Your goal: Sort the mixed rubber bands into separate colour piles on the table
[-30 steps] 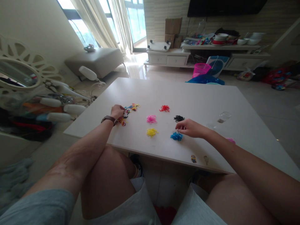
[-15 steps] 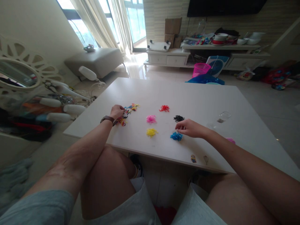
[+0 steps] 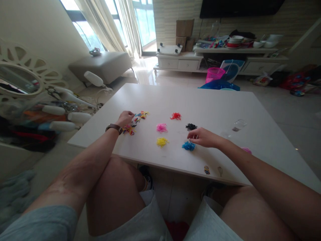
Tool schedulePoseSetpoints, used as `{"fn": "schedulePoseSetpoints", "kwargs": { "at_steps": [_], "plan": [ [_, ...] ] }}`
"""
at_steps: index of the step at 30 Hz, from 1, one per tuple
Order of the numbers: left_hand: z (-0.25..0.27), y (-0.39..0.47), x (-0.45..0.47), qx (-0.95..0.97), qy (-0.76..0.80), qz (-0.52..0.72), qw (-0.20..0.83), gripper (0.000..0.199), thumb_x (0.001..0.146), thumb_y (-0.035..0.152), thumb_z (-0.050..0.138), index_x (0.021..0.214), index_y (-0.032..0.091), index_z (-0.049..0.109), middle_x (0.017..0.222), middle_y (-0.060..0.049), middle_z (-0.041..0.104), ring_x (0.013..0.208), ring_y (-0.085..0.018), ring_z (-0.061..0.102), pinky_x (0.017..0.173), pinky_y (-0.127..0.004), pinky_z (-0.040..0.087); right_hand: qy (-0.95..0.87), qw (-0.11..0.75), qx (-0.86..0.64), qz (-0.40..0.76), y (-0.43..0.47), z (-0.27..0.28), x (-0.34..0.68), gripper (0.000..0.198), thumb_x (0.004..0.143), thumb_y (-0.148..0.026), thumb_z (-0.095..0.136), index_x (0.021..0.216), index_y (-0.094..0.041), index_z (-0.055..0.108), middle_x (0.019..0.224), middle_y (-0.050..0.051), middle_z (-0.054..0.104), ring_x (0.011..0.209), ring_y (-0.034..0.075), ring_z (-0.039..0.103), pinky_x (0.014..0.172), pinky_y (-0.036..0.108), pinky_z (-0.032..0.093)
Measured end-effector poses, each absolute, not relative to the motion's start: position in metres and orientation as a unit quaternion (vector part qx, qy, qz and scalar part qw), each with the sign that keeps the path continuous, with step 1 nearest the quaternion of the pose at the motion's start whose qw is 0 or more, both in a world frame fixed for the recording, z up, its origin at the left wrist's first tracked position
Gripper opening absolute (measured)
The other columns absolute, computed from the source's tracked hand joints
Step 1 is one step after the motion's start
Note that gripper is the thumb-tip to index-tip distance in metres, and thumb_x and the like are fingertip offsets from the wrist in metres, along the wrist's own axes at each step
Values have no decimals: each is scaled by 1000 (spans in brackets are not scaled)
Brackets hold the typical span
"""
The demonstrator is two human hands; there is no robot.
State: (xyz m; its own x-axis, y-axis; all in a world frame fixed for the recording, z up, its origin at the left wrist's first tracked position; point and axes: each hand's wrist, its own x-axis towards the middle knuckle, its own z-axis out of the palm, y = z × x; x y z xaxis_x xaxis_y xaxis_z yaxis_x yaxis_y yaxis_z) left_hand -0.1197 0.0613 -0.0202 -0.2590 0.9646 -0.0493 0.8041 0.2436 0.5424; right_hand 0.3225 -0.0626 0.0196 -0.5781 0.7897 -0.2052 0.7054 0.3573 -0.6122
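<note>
My left hand (image 3: 126,117) is at the far-left mixed pile (image 3: 129,129) of tiny multicoloured pieces that look like rubber bands. Its thumb and fingertips are pinched together beside more loose pieces (image 3: 142,115); anything between them is too small to make out. My right hand (image 3: 203,136) hovers by the blue pile (image 3: 188,146), its fingers loosely bent with gaps between them and nothing visible in them. Behind it lies a black pile (image 3: 191,127). Between the hands are a red pile (image 3: 176,116), a pink pile (image 3: 162,127) and a yellow pile (image 3: 162,142).
On the white table (image 3: 213,103), a clear container (image 3: 239,125) lies at the right. A small cartoon figure (image 3: 206,170) and a pale flat piece (image 3: 220,171) are near the front edge. A pink item (image 3: 246,150) is partly hidden behind my right forearm.
My left hand has shifted slightly up and away from the lower part of the mixed pile, uncovering more of it. My right hand has stayed in place.
</note>
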Motion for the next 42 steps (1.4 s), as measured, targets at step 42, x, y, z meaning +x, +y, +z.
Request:
{"fn": "schedulePoseSetpoints", "kwargs": {
  "at_steps": [42],
  "plan": [
    [8, -1, 66, 722, 296, 197, 593, 26, 76, 35, 81, 85, 11, 73, 79, -8, 75, 67, -12, 65, 66, -25, 52, -860, 174, -359, 317, -75, 30, 307, 40, 87, -22, 62, 126, -24, 68, 132, 9, 66, 101, 20, 68, 85, 32, 55]
  ]
}}
